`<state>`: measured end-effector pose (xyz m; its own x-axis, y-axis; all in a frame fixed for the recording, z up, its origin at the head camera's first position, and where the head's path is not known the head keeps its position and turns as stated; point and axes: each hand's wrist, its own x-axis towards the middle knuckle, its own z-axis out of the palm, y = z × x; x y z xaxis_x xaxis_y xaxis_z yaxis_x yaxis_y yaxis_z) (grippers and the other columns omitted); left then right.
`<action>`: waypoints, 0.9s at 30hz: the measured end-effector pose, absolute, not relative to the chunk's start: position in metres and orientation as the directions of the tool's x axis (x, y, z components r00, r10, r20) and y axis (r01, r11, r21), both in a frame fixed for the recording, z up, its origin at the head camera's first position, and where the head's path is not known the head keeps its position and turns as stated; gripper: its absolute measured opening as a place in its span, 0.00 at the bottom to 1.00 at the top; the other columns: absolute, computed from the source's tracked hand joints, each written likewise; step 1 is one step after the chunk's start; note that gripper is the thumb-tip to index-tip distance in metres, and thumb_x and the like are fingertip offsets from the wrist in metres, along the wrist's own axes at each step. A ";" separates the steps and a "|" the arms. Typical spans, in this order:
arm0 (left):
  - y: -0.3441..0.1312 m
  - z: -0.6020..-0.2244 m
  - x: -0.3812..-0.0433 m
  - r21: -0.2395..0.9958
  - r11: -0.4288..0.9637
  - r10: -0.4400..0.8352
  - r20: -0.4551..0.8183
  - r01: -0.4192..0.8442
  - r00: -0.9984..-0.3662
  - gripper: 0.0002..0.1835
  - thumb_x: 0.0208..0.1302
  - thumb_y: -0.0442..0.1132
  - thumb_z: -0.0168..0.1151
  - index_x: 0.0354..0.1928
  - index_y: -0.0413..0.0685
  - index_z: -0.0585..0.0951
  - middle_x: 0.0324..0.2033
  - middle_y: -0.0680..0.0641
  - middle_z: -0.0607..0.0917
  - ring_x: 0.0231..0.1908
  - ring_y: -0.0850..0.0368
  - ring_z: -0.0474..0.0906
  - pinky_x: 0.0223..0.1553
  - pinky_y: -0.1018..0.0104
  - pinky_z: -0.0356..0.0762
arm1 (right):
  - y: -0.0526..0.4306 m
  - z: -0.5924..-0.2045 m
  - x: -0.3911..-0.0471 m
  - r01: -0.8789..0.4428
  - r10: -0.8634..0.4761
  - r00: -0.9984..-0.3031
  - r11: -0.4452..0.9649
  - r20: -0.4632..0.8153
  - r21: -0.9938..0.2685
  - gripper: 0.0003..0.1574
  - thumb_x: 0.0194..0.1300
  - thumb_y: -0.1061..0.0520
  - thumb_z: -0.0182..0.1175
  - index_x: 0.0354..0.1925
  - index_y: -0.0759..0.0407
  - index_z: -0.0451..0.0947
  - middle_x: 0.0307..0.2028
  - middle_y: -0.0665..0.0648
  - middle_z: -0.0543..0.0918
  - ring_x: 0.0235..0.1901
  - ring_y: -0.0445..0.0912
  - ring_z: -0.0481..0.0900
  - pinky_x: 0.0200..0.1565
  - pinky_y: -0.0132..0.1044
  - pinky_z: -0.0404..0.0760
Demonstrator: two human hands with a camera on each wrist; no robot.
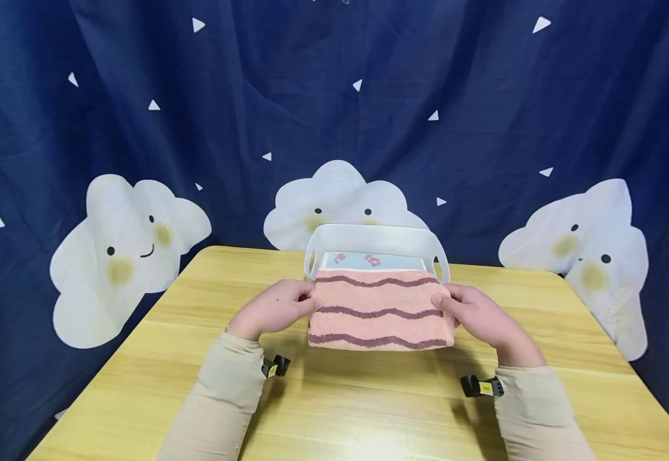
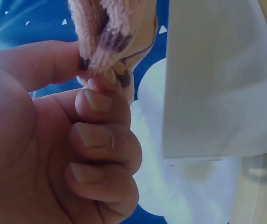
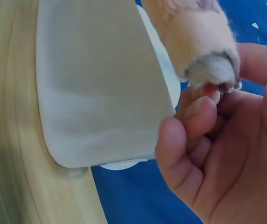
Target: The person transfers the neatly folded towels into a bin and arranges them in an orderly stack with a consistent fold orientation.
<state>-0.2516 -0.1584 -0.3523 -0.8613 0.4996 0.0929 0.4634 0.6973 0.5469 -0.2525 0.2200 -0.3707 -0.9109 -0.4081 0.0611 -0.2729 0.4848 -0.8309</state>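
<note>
A folded pink towel (image 1: 377, 326) with wavy dark purple stripes is held between both hands, in front of a white basket (image 1: 369, 236) in the head view. My left hand (image 1: 276, 308) pinches the towel's left edge between thumb and fingers. On the opposite edge, my right hand (image 1: 481, 314) pinches it likewise. The rolled towel end (image 3: 213, 67) shows in the right wrist view, beside the basket's side wall (image 3: 105, 84). A light-blue piece with pink flowers (image 1: 400, 262) shows inside the basket behind the towel, which hides its lower part.
The basket stands near the back edge of a wooden table (image 1: 369, 410), with handle openings at its left and right. Behind the table hangs a dark blue curtain (image 1: 288, 83) with white clouds and triangles. Small black cameras (image 1: 279, 365) sit at both wrists.
</note>
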 end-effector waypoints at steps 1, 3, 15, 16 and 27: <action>-0.158 -0.353 -0.252 0.544 0.700 0.495 0.097 0.463 -0.863 0.13 0.66 0.47 0.52 0.22 0.58 0.73 0.16 0.58 0.67 0.18 0.63 0.66 0.24 0.66 0.66 | 0.219 -0.371 -0.253 -0.271 -0.397 -0.915 0.485 0.066 -0.832 0.18 0.71 0.47 0.50 0.38 0.60 0.77 0.27 0.57 0.81 0.29 0.49 0.80 0.34 0.41 0.78; -0.157 -0.355 -0.253 0.543 0.705 0.482 0.104 0.456 -0.870 0.13 0.66 0.47 0.51 0.23 0.58 0.73 0.16 0.57 0.68 0.19 0.63 0.67 0.25 0.66 0.67 | 0.218 -0.372 -0.254 -0.269 -0.373 -0.925 0.493 0.078 -0.828 0.18 0.71 0.47 0.50 0.41 0.59 0.78 0.29 0.56 0.82 0.31 0.48 0.80 0.35 0.40 0.78; -0.146 -0.354 -0.276 0.610 0.686 0.380 0.164 0.397 -0.910 0.12 0.69 0.48 0.44 0.31 0.60 0.76 0.30 0.55 0.79 0.34 0.58 0.73 0.38 0.61 0.69 | 0.215 -0.365 -0.273 -0.256 -0.239 -0.963 0.664 0.126 -0.702 0.23 0.70 0.39 0.47 0.43 0.56 0.76 0.35 0.55 0.80 0.38 0.49 0.75 0.42 0.42 0.71; -0.145 -0.353 -0.279 0.606 0.691 0.378 0.161 0.394 -0.912 0.12 0.69 0.48 0.43 0.30 0.60 0.76 0.30 0.55 0.79 0.34 0.57 0.73 0.37 0.61 0.69 | 0.215 -0.363 -0.276 -0.262 -0.243 -0.962 0.675 0.128 -0.689 0.24 0.70 0.39 0.46 0.43 0.56 0.76 0.36 0.55 0.80 0.39 0.50 0.74 0.42 0.43 0.71; -0.136 -0.338 -0.332 0.487 0.793 0.350 0.127 0.365 -0.928 0.15 0.72 0.48 0.39 0.32 0.51 0.73 0.31 0.50 0.76 0.34 0.54 0.72 0.40 0.60 0.69 | 0.213 -0.343 -0.329 -0.249 -0.248 -0.965 0.786 0.081 -0.566 0.23 0.72 0.44 0.43 0.40 0.60 0.75 0.35 0.59 0.78 0.38 0.53 0.73 0.40 0.44 0.69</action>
<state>-0.3322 -0.1355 -0.3381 -0.9283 0.3496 0.1270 0.3654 0.7934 0.4869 -0.3286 0.2133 -0.3434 -0.9654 -0.2476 0.0814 -0.2492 0.7856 -0.5663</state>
